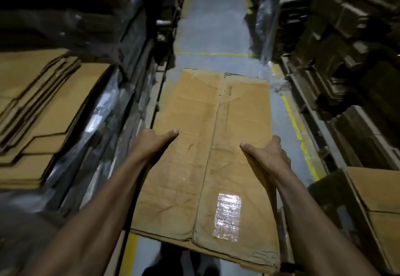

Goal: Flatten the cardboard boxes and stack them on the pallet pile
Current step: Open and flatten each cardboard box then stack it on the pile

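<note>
A flattened brown cardboard box is held out level in front of me above the aisle floor, with a shiny tape patch near its close right corner. My left hand grips its left edge, thumb lying on top and fingers hidden beneath. My right hand grips the right edge the same way, thumb on the upper face. To the left, a pile of flattened cardboard sheets lies stacked at about waist height.
Plastic-wrapped cardboard stacks wall the aisle on the left. Dark stacked cardboard on pallets lines the right. An open brown box stands at the near right. Grey floor with yellow lines runs ahead between them.
</note>
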Motion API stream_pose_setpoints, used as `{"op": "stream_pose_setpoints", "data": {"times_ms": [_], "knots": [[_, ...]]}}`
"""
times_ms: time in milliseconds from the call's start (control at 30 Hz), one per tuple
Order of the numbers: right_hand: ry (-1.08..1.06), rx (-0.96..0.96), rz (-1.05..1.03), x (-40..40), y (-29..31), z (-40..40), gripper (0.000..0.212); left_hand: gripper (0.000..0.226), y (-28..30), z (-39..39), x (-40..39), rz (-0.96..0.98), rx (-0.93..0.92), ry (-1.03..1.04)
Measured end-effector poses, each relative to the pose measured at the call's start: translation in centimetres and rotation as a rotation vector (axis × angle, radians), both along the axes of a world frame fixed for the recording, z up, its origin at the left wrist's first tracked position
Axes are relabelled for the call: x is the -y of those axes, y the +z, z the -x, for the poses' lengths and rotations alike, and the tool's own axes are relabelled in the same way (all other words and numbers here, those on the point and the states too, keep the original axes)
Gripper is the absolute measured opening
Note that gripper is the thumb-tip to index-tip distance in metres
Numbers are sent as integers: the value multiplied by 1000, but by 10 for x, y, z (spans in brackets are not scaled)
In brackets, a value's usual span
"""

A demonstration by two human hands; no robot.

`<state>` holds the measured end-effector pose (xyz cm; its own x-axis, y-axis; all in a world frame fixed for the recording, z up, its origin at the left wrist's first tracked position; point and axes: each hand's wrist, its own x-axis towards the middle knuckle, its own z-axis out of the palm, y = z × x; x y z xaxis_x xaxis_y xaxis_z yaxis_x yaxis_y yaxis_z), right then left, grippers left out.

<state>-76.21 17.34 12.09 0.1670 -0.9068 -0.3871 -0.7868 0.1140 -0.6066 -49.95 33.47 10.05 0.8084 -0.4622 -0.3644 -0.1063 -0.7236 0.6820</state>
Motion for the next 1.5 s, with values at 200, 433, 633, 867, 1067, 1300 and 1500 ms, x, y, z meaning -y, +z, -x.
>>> {"op": "stream_pose_setpoints", "data": {"times_ms": [200,433,633,867,1067,1300,1500], "knots": [[69,-11,-78,-46,-46,-21,95,83,-44,-4,-65,-110,-5,47],[62,-66,-187,-110,-142,-47,93,78,-136,-24,-127,-249,-66,102],[6,-99,-250,-161,-273,-62,90,59,-262,-34,-177,-299,-122,84],[-15,-81,-238,-196,-416,-63,82,83,-391,-38,-213,-277,-160,106],[-13,-53,-187,-213,-495,-69,81,75,-465,-27,-233,-181,-190,88],[16,33,-82,-213,-507,-63,78,74,-487,-31,-244,-27,-142,51],[14,-11,-41,-234,-512,-51,86,64,-496,-38,-259,65,-186,34]]}}
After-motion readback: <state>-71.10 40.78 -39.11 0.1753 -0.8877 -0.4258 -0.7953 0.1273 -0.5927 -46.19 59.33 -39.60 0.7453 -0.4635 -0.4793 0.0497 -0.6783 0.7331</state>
